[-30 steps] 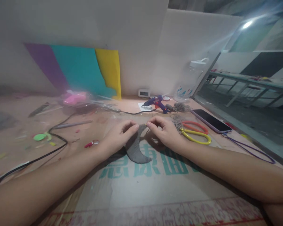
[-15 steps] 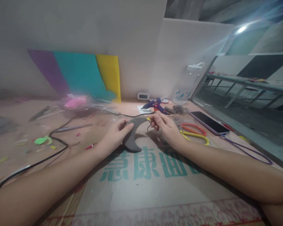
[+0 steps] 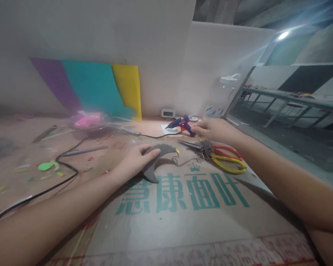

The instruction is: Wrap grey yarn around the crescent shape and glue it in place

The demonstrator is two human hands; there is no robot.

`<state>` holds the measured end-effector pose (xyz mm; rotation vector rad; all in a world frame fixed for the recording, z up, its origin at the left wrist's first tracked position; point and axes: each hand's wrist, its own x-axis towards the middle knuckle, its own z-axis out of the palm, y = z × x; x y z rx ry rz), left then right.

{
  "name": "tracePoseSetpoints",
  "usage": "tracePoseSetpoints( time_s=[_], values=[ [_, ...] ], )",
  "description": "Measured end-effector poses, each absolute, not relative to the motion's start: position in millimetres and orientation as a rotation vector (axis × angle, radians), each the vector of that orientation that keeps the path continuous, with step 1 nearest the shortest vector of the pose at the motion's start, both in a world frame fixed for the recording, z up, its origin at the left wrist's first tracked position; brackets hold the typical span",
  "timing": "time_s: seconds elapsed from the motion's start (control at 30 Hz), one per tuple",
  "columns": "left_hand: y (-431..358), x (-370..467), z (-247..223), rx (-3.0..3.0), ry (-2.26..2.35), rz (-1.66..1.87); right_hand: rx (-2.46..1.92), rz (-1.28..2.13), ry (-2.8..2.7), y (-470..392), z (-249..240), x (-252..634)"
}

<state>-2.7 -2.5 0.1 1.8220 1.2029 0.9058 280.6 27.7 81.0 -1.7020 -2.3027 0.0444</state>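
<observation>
Left hand [image 3: 135,160]: I've fingers clamped on crescent [image 3: 167,148] | right hand [image 3: 214,129]: at glue gun [image 3: 180,122], can't tell fingers' closure

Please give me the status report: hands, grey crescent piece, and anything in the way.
Left hand holding grey crescent. Right hand at glue gun, contact unclear. Loose yarn between crescent and scissors; nothing seen blocking right hand.
</observation>
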Motion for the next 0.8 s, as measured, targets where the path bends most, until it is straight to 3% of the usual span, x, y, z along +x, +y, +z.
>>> tracePoseSetpoints(
  time_s=[0.13,0.4,0.8],
  values=[
    [-5.1,-1.4,2.0,1.808,1.227,0.889,-1.935,-0.276,-2.224,52.3,57.2,299.4],
    [-1.2,-0.8,-0.2,1.770,1.189,0.936,-1.361,0.282,-2.034,84.7,0.8,304.1],
    [0.3,0.2,-3.1,1.803,1.126,0.903,-1.464,0.107,-1.990,96.5,-5.1,305.9]
  ],
)
